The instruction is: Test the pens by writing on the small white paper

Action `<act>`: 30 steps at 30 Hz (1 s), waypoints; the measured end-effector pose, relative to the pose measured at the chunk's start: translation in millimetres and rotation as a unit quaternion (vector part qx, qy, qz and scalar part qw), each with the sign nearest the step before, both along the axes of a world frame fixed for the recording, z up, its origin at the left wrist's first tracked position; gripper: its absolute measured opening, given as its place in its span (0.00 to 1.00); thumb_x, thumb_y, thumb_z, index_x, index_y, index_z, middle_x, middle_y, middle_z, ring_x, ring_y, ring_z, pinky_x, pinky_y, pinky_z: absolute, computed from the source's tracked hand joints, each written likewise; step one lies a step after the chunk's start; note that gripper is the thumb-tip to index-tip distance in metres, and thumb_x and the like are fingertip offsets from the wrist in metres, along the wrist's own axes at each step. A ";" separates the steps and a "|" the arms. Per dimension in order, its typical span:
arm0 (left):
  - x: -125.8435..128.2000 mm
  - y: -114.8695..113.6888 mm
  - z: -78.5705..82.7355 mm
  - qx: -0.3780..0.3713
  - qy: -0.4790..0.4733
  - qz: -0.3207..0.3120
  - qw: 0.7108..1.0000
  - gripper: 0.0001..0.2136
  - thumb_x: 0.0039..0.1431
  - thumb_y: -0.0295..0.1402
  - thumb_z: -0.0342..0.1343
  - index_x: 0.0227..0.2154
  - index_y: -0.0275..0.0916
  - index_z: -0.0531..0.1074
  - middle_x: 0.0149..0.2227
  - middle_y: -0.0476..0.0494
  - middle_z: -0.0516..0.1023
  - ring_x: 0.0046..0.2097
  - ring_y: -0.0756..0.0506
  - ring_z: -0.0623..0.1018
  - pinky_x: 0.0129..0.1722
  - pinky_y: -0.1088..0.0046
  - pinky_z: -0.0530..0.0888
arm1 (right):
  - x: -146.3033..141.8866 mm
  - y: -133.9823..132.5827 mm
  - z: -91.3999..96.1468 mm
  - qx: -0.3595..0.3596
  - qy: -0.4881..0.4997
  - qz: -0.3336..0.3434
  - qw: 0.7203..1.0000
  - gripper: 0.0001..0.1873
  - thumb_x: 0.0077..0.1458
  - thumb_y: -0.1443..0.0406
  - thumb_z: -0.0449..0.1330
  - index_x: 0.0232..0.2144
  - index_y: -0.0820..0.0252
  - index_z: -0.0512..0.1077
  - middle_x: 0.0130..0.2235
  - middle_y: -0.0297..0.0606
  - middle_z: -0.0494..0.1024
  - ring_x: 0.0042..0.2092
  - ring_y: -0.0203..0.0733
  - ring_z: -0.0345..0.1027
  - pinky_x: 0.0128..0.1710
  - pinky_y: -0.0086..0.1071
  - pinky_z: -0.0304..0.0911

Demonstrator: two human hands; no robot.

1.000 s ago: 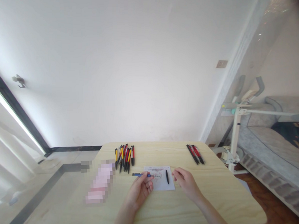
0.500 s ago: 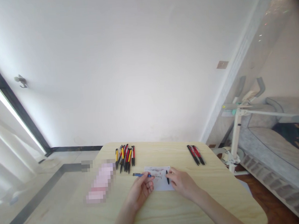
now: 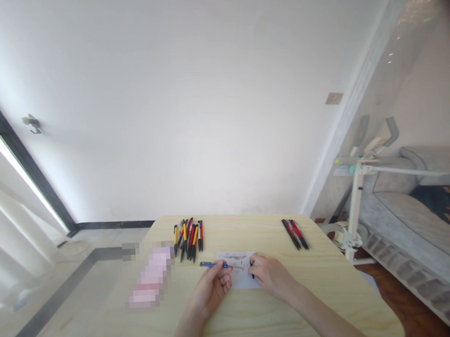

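My left hand (image 3: 212, 290) pinches a blue pen (image 3: 206, 264) between thumb and fingers, with the pen lying crosswise and one end sticking out to the left. My right hand (image 3: 272, 275) has its fingers closed around a short black pen part (image 3: 253, 275), of which only a little shows past the fingertips. Between the hands, a small printed sheet of paper (image 3: 241, 281) lies on the table, and the right hand covers its right side.
On the pale wooden table (image 3: 251, 318), several red, yellow and black pens (image 3: 191, 238) lie in a bunch at the back left. A smaller group of red and black pens (image 3: 294, 234) lies at the back right. A blurred pink patch (image 3: 151, 278) covers the left edge.
My right fingers have closed further over the black pen part, so less of it shows. My left hand and the blue pen have barely moved.
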State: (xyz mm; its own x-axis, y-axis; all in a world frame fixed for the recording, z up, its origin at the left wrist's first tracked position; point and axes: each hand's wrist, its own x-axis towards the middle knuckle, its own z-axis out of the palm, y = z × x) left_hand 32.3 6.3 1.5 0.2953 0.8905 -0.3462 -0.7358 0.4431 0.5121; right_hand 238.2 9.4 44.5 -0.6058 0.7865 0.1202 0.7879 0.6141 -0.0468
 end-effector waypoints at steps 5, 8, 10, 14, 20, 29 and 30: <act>-0.4 0.3 -0.4 0.002 0.001 0.000 1.000 0.03 0.54 0.28 0.55 0.31 0.33 0.70 0.26 0.41 0.79 0.22 0.52 0.75 0.25 0.77 0.72 | -2.3 1.8 -2.4 0.017 -0.021 0.007 1.000 0.11 0.53 0.72 0.51 0.27 0.59 0.73 0.35 0.37 0.72 0.34 0.38 0.64 0.32 0.28 0.56; -0.4 0.7 -0.9 0.003 0.002 -0.001 1.000 0.03 0.54 0.28 0.55 0.31 0.34 0.70 0.26 0.41 0.79 0.22 0.52 0.76 0.25 0.77 0.72 | -4.1 3.1 -3.2 0.023 -0.038 0.016 0.999 0.11 0.54 0.70 0.51 0.27 0.60 0.73 0.35 0.37 0.72 0.33 0.38 0.64 0.31 0.28 0.57; -0.3 0.8 -1.1 0.004 0.003 -0.001 1.000 0.04 0.54 0.28 0.56 0.32 0.34 0.70 0.26 0.41 0.79 0.22 0.51 0.76 0.25 0.77 0.72 | -5.1 3.9 -3.3 0.023 -0.051 0.020 0.998 0.11 0.55 0.70 0.51 0.27 0.60 0.73 0.34 0.37 0.72 0.32 0.38 0.64 0.31 0.29 0.57; 0.0 0.4 -0.6 0.003 0.005 0.001 1.000 0.04 0.54 0.28 0.55 0.32 0.33 0.70 0.26 0.40 0.79 0.22 0.51 0.76 0.26 0.77 0.72 | -6.2 5.3 -2.7 0.019 -0.073 0.031 0.997 0.11 0.55 0.71 0.50 0.28 0.61 0.72 0.33 0.38 0.71 0.32 0.38 0.64 0.30 0.29 0.57; 0.0 0.3 0.2 0.002 0.005 -0.003 1.000 0.05 0.54 0.29 0.55 0.33 0.33 0.70 0.26 0.40 0.79 0.22 0.51 0.76 0.26 0.76 0.72 | -5.6 7.0 -3.0 0.032 -0.087 0.047 0.995 0.09 0.55 0.71 0.51 0.29 0.61 0.71 0.34 0.38 0.72 0.32 0.38 0.64 0.30 0.29 0.57; -0.5 1.0 -0.7 0.000 0.010 -0.004 1.000 0.05 0.54 0.30 0.55 0.33 0.33 0.70 0.27 0.39 0.80 0.25 0.49 0.78 0.26 0.75 0.73 | -5.0 7.7 -4.3 0.050 -0.104 0.069 0.991 0.09 0.56 0.70 0.51 0.28 0.60 0.72 0.33 0.37 0.72 0.32 0.38 0.64 0.28 0.28 0.57; -0.6 1.0 -1.0 0.000 0.009 -0.004 1.000 0.05 0.54 0.30 0.55 0.33 0.33 0.70 0.27 0.39 0.80 0.25 0.49 0.78 0.26 0.75 0.73 | -5.1 7.7 -4.3 0.053 -0.105 0.071 0.990 0.09 0.56 0.70 0.51 0.28 0.60 0.72 0.33 0.37 0.72 0.32 0.38 0.64 0.28 0.28 0.57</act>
State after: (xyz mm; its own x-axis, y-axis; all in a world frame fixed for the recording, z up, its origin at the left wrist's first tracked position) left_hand 31.7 7.3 0.5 0.2964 0.8877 -0.3522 -0.7223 0.4496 0.5255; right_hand 233.1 17.1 40.2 -0.7304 0.6807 0.0562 0.6781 0.7127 0.1795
